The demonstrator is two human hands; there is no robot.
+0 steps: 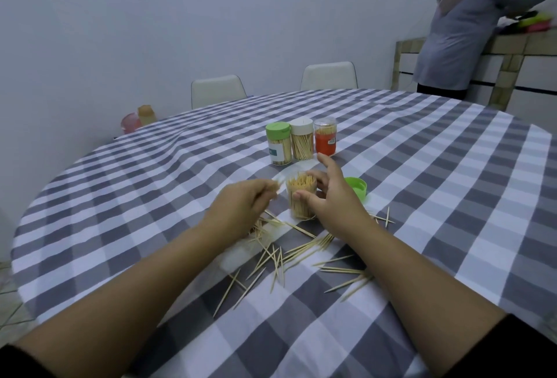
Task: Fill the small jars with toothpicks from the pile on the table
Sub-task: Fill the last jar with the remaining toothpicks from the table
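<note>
Wooden toothpicks pack the open jar (301,196) at the middle of the bench (452,166) nearly to its rim, so this one looks close to done. Three more jars stand just behind it, capped and full: the green-capped jar (278,144), the white-capped jar (301,139) and the orange-labelled jar (325,136). That leaves the loose toothpicks (280,257), scattered thinly between the forearms, as what remains of the pile.

The left hand (241,206) hovers just left of the open jar's mouth, its grip pinched on a few toothpicks (275,186), though blur makes the count unclear. The right hand (331,196) steadies the jar, thumb and fingers curled round its side.

A green lid (357,189) lies just right of the right hand, likely this jar's cap. Two white chairs (218,89) stand at the far edge, and a person in grey (461,31) leans on a counter beyond. Nothing blocks the jar's mouth; the tight packing inside may resist more sticks.
</note>
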